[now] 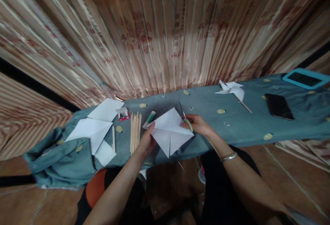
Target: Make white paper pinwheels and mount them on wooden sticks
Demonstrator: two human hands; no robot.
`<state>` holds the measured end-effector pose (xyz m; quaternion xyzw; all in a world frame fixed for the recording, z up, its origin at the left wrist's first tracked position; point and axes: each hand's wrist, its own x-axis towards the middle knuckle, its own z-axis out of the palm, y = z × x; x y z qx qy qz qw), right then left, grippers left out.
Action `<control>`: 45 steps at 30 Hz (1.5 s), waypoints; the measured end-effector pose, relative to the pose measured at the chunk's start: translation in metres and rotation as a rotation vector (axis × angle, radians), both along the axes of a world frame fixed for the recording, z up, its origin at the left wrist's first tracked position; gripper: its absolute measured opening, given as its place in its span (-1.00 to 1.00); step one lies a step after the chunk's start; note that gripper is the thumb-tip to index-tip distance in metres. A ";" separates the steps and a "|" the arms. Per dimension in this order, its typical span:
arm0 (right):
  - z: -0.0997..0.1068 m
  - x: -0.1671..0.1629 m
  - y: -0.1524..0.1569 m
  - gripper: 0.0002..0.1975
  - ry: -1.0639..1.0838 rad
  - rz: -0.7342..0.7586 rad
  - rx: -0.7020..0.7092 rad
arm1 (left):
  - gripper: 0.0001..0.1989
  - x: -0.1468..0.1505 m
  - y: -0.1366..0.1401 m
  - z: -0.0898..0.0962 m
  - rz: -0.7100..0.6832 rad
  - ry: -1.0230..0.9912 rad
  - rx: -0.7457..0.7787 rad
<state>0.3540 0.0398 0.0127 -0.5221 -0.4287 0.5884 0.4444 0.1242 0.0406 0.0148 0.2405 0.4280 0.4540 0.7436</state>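
Note:
A white square of paper [171,128] with crease lines is held in front of me, and a slit runs up from its near corner. My left hand [149,139] grips its left corner, with the thumb on top. My right hand [197,123] is closed at the paper's right side. A pair of scissors [190,125] with yellow-green handles sits in the right fingers, blades pointing away from me. Part of the right fingers is hidden behind the paper. Just beyond the left hand lies a glue stick [149,117] with a green label.
Wooden sticks [134,132], a small red box of pins [123,114], a white pencil-like stick [113,138] and white paper sheets [95,128] lie left. A paper pinwheel [232,89], a black phone [278,106] and a blue-framed tablet [305,78] lie right on the green cloth [242,125].

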 end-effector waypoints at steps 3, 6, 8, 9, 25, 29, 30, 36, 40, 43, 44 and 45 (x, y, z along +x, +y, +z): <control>-0.001 -0.006 0.005 -0.52 0.005 -0.102 0.033 | -0.55 0.002 -0.001 0.007 -0.062 -0.092 0.031; -0.002 -0.015 0.010 -0.49 0.050 -0.234 0.048 | -0.44 0.005 -0.005 0.017 -0.099 -0.126 0.083; -0.004 -0.020 0.013 -0.47 0.081 -0.301 0.064 | -0.42 0.007 -0.008 0.021 -0.070 -0.110 0.084; -0.004 -0.023 0.013 -0.47 0.091 -0.328 0.075 | -0.40 0.008 -0.009 0.021 -0.056 -0.104 0.079; -0.017 -0.053 0.004 -0.57 0.183 -0.287 0.043 | -0.48 0.030 -0.011 0.012 0.103 0.121 0.110; -0.019 -0.049 -0.002 -0.59 0.119 -0.194 0.069 | -0.49 0.028 -0.004 0.010 0.135 0.200 0.149; -0.019 -0.048 -0.005 -0.59 0.089 -0.166 0.077 | -0.48 0.027 -0.002 0.010 0.143 0.218 0.160; -0.007 -0.040 -0.025 -0.53 0.046 0.032 0.066 | -0.42 0.015 0.016 0.012 0.230 0.303 0.311; -0.003 -0.036 -0.036 -0.54 0.045 0.213 0.017 | -0.43 0.002 0.028 0.012 0.320 0.510 0.423; -0.002 -0.034 -0.040 -0.51 0.016 0.368 -0.042 | -0.47 -0.007 0.034 0.011 0.394 0.653 0.502; -0.001 -0.033 -0.041 -0.49 0.003 0.416 -0.059 | -0.48 -0.008 0.036 0.011 0.412 0.681 0.527; 0.000 -0.033 -0.042 -0.48 -0.011 0.454 -0.072 | -0.49 -0.009 0.037 0.012 0.426 0.699 0.547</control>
